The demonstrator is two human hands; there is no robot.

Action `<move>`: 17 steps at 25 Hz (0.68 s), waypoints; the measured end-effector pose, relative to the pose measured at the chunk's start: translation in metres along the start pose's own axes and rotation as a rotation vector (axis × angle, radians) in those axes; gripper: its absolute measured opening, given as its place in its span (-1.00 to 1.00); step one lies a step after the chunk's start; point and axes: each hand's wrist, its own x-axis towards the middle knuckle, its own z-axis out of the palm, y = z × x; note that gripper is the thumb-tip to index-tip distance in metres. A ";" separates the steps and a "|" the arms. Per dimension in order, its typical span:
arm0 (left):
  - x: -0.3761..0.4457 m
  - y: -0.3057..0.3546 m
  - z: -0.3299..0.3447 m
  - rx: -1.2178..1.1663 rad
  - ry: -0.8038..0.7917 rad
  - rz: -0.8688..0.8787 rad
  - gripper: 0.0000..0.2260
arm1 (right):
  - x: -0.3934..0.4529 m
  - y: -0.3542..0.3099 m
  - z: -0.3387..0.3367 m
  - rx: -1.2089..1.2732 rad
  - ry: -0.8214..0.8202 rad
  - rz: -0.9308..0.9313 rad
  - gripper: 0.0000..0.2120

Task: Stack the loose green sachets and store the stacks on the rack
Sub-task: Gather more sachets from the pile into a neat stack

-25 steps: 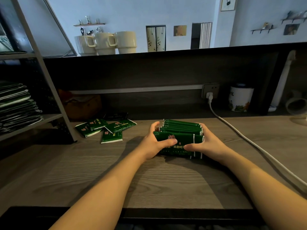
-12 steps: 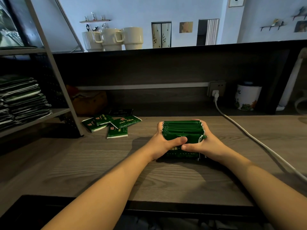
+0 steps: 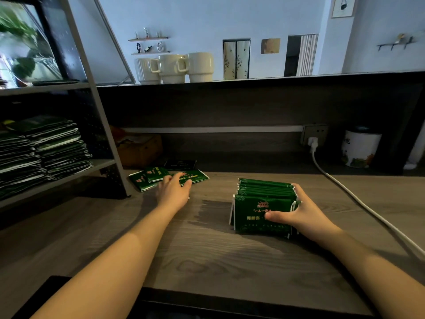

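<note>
A stack of green sachets (image 3: pixel 259 210) stands on edge on the wooden counter, right of centre. My right hand (image 3: pixel 296 212) grips it from the right, thumb across its front face. My left hand (image 3: pixel 173 189) lies with fingers spread on a few loose green sachets (image 3: pixel 149 178) at the back left of the counter; it hides one of them in part. On the grey rack (image 3: pixel 101 125) at the left, earlier stacks of sachets (image 3: pixel 46 148) fill the lower shelf.
A white cable (image 3: pixel 358 201) runs from a wall socket (image 3: pixel 314 135) across the right side of the counter. A white jar (image 3: pixel 360 149) stands at the back right. A brown bag (image 3: pixel 138 150) sits behind the loose sachets. Three mugs (image 3: pixel 174 67) stand on the ledge above.
My left hand has let go of the stack and moved left onto the loose sachets. My right hand alone holds the stack now.
</note>
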 end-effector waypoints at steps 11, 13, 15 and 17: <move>-0.012 0.008 -0.001 -0.040 0.025 0.162 -0.71 | 0.008 0.000 0.000 -0.008 0.008 0.029 -0.29; -0.012 0.012 -0.002 -0.074 0.069 0.096 -0.70 | 0.006 -0.001 0.000 0.000 0.019 0.024 -0.29; -0.011 0.016 -0.003 0.012 0.065 -0.025 -0.40 | 0.006 0.000 -0.002 0.011 0.050 0.020 -0.32; -0.010 0.019 -0.007 0.023 -0.025 -0.150 -0.23 | 0.005 -0.001 -0.004 0.009 0.081 0.018 -0.35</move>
